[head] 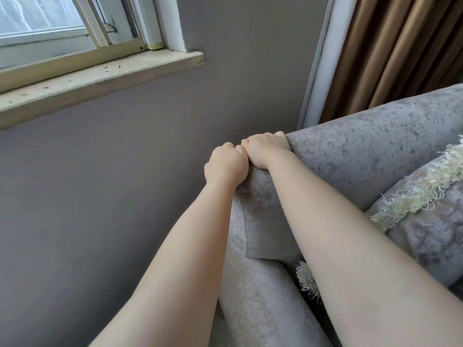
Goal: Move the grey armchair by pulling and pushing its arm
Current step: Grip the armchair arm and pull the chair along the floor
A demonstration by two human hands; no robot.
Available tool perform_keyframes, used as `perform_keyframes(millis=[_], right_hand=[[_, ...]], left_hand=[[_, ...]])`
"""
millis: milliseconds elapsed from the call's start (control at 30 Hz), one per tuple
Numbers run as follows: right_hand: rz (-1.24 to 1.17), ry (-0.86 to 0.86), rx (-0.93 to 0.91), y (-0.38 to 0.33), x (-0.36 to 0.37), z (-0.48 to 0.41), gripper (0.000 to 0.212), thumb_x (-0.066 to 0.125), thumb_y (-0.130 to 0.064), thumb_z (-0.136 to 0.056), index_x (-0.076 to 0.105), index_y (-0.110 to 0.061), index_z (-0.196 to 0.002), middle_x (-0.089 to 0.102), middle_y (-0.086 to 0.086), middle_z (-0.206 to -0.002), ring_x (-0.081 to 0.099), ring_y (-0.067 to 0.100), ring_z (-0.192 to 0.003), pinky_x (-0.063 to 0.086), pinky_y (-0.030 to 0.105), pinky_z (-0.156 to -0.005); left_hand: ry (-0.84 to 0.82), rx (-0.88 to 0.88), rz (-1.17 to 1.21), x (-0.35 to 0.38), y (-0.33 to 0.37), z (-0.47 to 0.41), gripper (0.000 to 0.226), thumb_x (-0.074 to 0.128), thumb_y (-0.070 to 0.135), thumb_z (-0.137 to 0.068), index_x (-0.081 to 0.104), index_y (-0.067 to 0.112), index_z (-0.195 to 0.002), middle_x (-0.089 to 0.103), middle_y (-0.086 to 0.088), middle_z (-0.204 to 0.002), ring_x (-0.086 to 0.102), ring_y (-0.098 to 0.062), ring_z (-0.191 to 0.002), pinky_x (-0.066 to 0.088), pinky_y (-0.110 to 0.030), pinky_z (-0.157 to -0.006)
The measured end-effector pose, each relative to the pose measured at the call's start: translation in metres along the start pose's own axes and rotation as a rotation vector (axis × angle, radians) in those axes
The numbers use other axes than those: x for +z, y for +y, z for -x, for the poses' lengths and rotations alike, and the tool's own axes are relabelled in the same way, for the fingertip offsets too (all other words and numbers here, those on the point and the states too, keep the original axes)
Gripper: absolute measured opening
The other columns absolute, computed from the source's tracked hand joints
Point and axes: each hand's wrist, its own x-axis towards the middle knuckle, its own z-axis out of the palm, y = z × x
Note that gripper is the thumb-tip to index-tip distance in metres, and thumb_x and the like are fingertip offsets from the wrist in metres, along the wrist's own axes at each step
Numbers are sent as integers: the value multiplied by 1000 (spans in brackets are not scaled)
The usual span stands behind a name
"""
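On top of the padded arm point(255, 196) of the grey velvet-textured armchair point(375, 151): both bare hands side by side, knuckles touching. Left hand point(225, 165) clenched over the arm's outer edge, fingers curled down the wall side and hidden. Right hand point(266, 149) clamped on the corner where arm meets backrest, fingers also wrapped over the far edge. Both forearms run straight from the camera, the right one crossing above the seat. Armchair sits lower right, close beside the plain grey wall point(125, 184); can't tell if they touch. Grey cushion with cream fringe trim point(421, 221) lies on the seat, right of the right forearm. Brown pleated curtain point(400, 46) behind the backrest, stone window sill point(100, 76) upper left
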Motion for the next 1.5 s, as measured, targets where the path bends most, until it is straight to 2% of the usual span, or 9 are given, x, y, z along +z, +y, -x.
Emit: perform_keyframes(millis=[100, 300, 500, 633, 733, 867, 1033, 1267, 1500], right_hand=[[5, -35, 14, -9, 17, -20, 37, 22, -19, -96, 58, -25, -102, 60, -3, -117, 50, 23, -111, 24, 37, -82], [-17, 17, 59, -7, 37, -45, 39, 22, -31, -95, 58, -27, -82, 64, -6, -102, 46, 18, -92, 23, 36, -77], [-22, 7, 77, -8, 36, -45, 44, 23, -36, -95, 65, -24, -88, 64, -2, -101, 51, 20, -99, 26, 37, -81], [-33, 2, 108, -7, 36, -45, 48, 22, -38, -95, 68, -22, -93, 64, 0, -104, 50, 21, -105, 24, 40, -98], [-36, -11, 106, -8, 33, -44, 48, 22, -36, -94, 66, -23, -86, 65, -1, -98, 49, 20, -99, 26, 38, -89], [-60, -55, 110, -10, 26, -40, 47, 19, -33, -95, 65, -21, -94, 64, 2, -106, 47, 22, -103, 26, 38, -87], [-55, -62, 91, -10, 22, -31, 44, 19, -30, -96, 62, -23, -105, 61, 2, -116, 47, 23, -112, 26, 39, -87], [13, -10, 18, -11, 24, -24, 35, 22, -23, -96, 56, -27, -104, 58, 0, -119, 48, 28, -112, 25, 40, -83], [32, 15, -13, -12, 24, -14, 37, 21, -21, -96, 57, -25, -105, 59, 3, -120, 49, 29, -112, 25, 41, -84]], left_hand=[[-25, -28, 10, 9, -17, -19, 29, 28, 30, -92, 39, 15, -71, 57, -9, -95, 52, -29, -85, 44, -42, -85], [96, -10, 12, 25, -34, -41, 32, 33, 29, -91, 34, 16, -61, 46, -1, -71, 48, -29, -74, 42, -40, -73], [118, 20, -24, 27, -33, -41, 35, 33, 29, -94, 34, 14, -62, 48, -2, -76, 49, -28, -72, 43, -38, -72], [116, 20, -33, 28, -33, -41, 33, 32, 29, -94, 42, 11, -68, 47, 0, -78, 47, -26, -71, 38, -36, -67], [71, 6, -4, 24, -32, -43, 37, 32, 31, -94, 38, 14, -62, 47, 0, -72, 47, -24, -70, 33, -33, -60], [23, -11, -35, 17, -28, -39, 35, 28, 33, -93, 39, 16, -65, 52, -2, -80, 50, -27, -79, 41, -39, -77], [6, -10, -74, 14, -25, -31, 31, 25, 31, -93, 45, 13, -78, 60, -8, -95, 50, -28, -88, 37, -44, -91], [46, -13, -76, 16, -26, -26, 29, 26, 31, -92, 41, 15, -73, 53, -5, -86, 45, -27, -83, 36, -42, -90], [73, -18, -56, 15, -28, -16, 29, 27, 29, -90, 36, 18, -65, 48, 0, -76, 45, -26, -79, 34, -40, -84]])
